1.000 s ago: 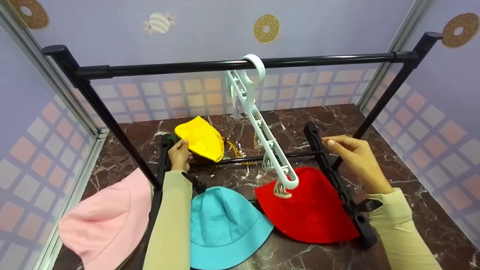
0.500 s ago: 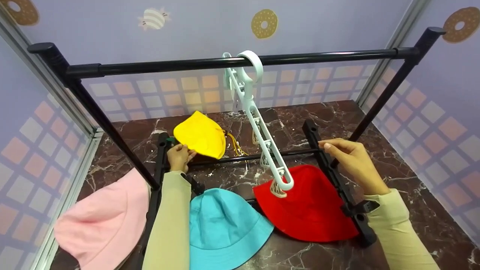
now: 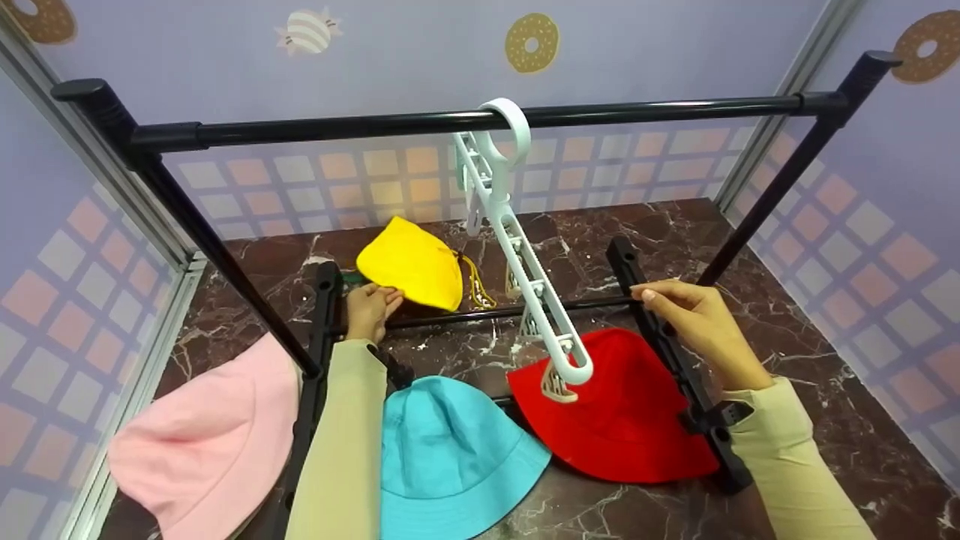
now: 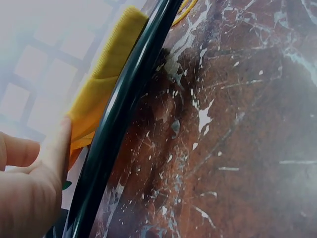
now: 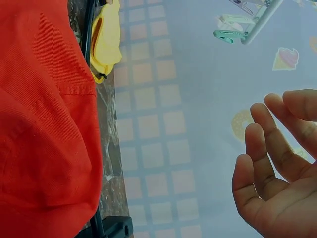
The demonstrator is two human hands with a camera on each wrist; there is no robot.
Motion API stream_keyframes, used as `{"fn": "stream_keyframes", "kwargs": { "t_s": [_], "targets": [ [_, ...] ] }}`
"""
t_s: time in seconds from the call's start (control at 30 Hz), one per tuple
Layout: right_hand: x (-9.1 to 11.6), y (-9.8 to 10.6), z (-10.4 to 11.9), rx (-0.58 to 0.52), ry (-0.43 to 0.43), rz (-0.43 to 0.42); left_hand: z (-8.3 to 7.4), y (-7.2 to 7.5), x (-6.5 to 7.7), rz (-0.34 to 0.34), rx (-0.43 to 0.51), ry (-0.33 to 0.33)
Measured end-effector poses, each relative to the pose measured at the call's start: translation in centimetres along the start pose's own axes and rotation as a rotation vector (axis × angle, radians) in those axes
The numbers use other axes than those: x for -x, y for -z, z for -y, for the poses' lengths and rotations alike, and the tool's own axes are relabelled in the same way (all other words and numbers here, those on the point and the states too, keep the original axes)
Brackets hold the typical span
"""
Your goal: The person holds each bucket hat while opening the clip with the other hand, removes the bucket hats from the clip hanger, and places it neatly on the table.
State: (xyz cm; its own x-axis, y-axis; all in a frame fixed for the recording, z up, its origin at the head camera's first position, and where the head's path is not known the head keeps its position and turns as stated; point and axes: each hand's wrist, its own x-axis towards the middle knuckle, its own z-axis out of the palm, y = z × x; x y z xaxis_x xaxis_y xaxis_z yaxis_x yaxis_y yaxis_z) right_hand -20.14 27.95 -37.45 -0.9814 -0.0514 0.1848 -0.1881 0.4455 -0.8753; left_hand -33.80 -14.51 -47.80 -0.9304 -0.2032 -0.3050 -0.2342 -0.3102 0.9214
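A yellow bucket hat (image 3: pixel 416 266) with a cord lies at the back left, beyond the rack's low rear bar (image 3: pixel 465 319). At its near brim is my left hand (image 3: pixel 369 311). The left wrist view shows a straight finger touching the hat's edge, the thumb standing apart. My right hand (image 3: pixel 694 315) hovers by the right foot of the rack with loosely bent fingers, holding nothing; the right wrist view shows its palm bare. Below and left of it lies a red bucket hat (image 3: pixel 615 427).
A pale green clip hanger (image 3: pixel 532 274) hangs from the black top bar (image 3: pixel 337 129), pointing toward me. A turquoise bucket hat (image 3: pixel 457 457) lies at front centre, partly behind my left sleeve (image 3: pixel 337 442). Left of the rack is a pink bucket hat (image 3: pixel 210 442). Patterned walls enclose the marble-look surface.
The yellow hat and my left hand have shifted slightly right. My right hand has drifted a little left. The hanger has swung slightly on the bar.
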Motion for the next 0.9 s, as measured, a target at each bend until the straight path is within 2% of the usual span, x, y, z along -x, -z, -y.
{"fn": "stream_keyframes", "kwargs": {
  "t_s": [0.27,0.37,0.43,0.53,0.67,0.77,0.9],
  "targets": [
    [-0.1,-0.3,-0.3,-0.006,0.005,0.015,0.3,0.1,0.3,0.199,-0.117,0.058],
    [-0.2,-0.4,-0.4,-0.007,0.015,0.027,0.3,0.0,0.5,0.251,-0.213,0.033],
    [-0.3,-0.5,-0.5,-0.011,0.027,0.030,0.3,-0.2,0.6,0.269,-0.307,-0.014],
    [-0.5,-0.6,-0.7,-0.021,0.047,0.033,0.3,-0.7,0.7,0.241,-0.519,-0.141],
    [-0.5,-0.7,-0.8,-0.026,0.058,0.029,0.3,-1.3,0.9,0.148,-0.783,-0.277],
    [-0.6,-0.7,-0.8,-0.028,0.057,0.029,0.3,-1.5,1.0,0.129,-0.893,-0.325],
    [-0.5,-0.7,-0.8,-0.026,0.052,0.029,0.5,-1.3,1.0,0.120,-0.956,-0.419]
  ]
}}
